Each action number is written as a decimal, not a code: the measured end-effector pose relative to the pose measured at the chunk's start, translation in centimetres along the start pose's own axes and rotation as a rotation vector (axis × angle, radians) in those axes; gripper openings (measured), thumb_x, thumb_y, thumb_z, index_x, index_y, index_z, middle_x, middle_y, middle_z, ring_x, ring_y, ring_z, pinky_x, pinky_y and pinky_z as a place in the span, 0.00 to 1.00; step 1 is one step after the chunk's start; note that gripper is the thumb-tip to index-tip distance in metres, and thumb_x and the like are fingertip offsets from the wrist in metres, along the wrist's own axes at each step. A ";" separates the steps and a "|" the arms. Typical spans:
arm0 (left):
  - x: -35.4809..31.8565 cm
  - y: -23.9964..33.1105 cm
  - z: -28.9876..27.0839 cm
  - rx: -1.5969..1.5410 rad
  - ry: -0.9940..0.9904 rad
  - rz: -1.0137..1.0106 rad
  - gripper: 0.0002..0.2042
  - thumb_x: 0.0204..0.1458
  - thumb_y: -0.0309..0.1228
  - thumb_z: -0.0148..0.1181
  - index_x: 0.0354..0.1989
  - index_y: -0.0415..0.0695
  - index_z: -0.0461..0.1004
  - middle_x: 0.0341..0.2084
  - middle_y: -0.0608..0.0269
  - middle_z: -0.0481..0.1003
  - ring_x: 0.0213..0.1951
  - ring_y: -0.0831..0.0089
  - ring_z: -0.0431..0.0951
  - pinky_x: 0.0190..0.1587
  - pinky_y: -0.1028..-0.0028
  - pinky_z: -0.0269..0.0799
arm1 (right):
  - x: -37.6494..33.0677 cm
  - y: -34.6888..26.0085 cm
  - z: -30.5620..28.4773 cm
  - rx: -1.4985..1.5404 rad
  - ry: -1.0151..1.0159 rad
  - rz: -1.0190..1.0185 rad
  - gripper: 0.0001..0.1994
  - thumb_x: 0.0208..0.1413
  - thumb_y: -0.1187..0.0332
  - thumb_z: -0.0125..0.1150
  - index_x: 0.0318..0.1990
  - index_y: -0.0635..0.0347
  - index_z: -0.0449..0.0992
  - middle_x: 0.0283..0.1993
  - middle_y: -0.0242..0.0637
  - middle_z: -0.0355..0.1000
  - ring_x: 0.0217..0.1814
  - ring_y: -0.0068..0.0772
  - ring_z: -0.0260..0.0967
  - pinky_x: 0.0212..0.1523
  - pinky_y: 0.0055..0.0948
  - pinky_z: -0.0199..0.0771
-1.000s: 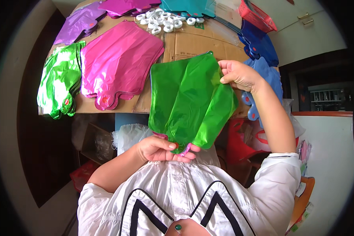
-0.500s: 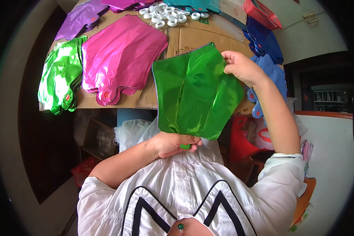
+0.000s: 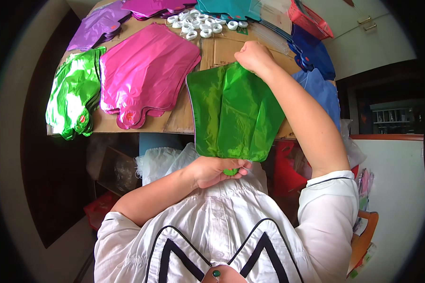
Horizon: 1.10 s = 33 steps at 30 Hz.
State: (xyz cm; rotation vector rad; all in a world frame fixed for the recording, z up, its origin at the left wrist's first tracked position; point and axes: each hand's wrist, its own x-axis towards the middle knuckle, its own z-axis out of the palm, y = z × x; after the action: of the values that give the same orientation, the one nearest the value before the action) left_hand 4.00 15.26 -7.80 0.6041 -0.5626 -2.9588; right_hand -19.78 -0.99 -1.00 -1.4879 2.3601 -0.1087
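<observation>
A flat green foil balloon (image 3: 233, 113) hangs upright between my hands, in front of the cardboard-covered table. My left hand (image 3: 217, 170) is closed on its lower end, where a small rounded green tab shows among the fingers. At the balloon's top edge, my right hand (image 3: 254, 55) makes a closed grip on the upper corner; its fingertips are hidden from view. Nearest to the balloon on the left lies a stack of pink foil balloons (image 3: 148, 70), with a stack of shiny green foil balloons (image 3: 73, 92) beside it.
White ribbon rolls (image 3: 193, 23) are heaped at the back of the cardboard (image 3: 212, 47). Around them lie purple (image 3: 94, 26), teal (image 3: 226, 8) and dark blue foil balloons (image 3: 316, 52). Light blue ones (image 3: 318, 92) sit behind my right forearm. A red basket (image 3: 309, 19) stands far right.
My right hand has moved up and left along the balloon's top, from its right side to the upper corner. The balloon's lower tab shows more at my left hand.
</observation>
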 end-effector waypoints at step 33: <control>0.7 3.1 2.8 -0.150 0.145 -0.108 0.06 0.64 0.30 0.52 0.42 0.40 0.71 0.33 0.63 0.74 0.34 0.74 0.74 0.42 0.72 0.74 | 0.1 1.1 -1.8 0.511 -0.199 -0.148 0.12 0.50 0.80 0.55 0.43 0.66 0.77 0.36 0.38 0.77 0.34 0.25 0.74 0.35 0.25 0.75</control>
State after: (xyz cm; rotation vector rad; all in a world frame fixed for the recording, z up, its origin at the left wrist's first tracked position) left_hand 2.25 13.22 -4.47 0.8484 -0.3009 -2.9870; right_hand -21.41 -0.83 0.40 -1.3408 1.8756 -0.5315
